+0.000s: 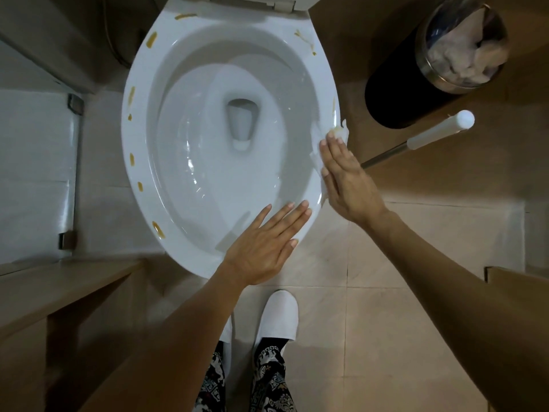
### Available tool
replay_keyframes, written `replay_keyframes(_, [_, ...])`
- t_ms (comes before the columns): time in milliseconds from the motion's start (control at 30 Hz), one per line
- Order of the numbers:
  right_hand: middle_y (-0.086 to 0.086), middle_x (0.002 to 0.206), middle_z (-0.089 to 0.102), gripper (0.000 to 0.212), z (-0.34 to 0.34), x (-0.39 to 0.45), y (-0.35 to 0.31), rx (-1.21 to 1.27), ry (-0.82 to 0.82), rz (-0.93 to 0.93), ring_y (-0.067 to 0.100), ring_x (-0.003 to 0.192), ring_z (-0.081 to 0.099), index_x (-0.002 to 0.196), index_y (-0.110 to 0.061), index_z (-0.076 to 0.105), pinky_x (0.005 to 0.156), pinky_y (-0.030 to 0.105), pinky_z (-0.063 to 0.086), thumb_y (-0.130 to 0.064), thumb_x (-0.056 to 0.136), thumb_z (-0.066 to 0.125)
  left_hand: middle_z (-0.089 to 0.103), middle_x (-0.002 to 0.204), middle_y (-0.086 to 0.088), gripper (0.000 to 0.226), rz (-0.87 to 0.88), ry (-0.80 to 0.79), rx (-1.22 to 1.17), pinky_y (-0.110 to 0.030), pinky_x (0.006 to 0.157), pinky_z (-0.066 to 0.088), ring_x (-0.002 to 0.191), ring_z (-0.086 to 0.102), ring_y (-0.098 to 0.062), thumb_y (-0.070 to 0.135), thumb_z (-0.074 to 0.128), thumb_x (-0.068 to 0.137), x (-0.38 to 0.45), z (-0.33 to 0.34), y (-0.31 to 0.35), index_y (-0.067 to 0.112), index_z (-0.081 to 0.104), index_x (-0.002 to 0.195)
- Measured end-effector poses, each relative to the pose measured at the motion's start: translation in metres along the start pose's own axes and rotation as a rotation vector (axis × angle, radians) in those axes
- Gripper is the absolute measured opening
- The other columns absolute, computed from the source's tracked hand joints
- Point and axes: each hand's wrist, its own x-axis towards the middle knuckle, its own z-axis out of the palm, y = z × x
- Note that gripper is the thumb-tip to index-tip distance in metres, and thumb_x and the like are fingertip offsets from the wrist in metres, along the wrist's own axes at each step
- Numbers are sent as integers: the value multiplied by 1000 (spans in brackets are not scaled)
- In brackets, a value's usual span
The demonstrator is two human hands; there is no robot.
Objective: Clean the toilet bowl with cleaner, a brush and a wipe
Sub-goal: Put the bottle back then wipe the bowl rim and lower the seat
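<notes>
The right hand (pixel 346 176), fingers straight and flat, presses a white wipe (pixel 319 150) onto the right side of the toilet rim (pixel 190 257). The left hand (pixel 264 242) rests open and empty on the near rim. Yellow-brown smears (pixel 151 40) lie mostly along the far and left rim, across the bowl from the wipe, so I judge the wiping must travel onward round the rim, away from the person.

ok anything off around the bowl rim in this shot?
Yes: yellow-brown smears dot the toilet rim along the back and left edge, unwiped. The right hand presses a wipe flat on the right rim; the wipe's tip looks stained yellow.
</notes>
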Motion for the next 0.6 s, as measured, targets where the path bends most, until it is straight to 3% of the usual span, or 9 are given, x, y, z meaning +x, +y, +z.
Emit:
replay_keyframes(167, [7, 159, 16, 53, 0, -10, -1, 2, -5, -25, 13, 146, 6, 151, -9, 21, 119, 31, 11, -30, 103, 22, -5, 160, 8, 55, -11, -5, -3, -41, 118, 10, 146, 1, -9, 31, 18, 101, 0, 0, 1, 23, -1, 152])
replay_keyframes(400, [9, 159, 16, 55, -12, 47, 13, -13, 8, 17, 21, 148, 12, 152, -8, 21, 120, 42, 20, -33, 103, 20, -4, 159, 11, 56, -30, 8, -12, -39, 117, 9, 146, 3, -9, 31, 21, 101, 0, 0, 2, 25, 0, 153])
replay_keyframes(600, [9, 159, 16, 53, -5, 28, 4, 16, 28, 27, 21, 148, 11, 151, -7, 21, 119, 39, 18, -30, 104, 25, -5, 159, 11, 55, -27, 4, -35, -41, 118, 13, 146, 2, -9, 32, 20, 101, 0, 0, 2, 25, 0, 152])
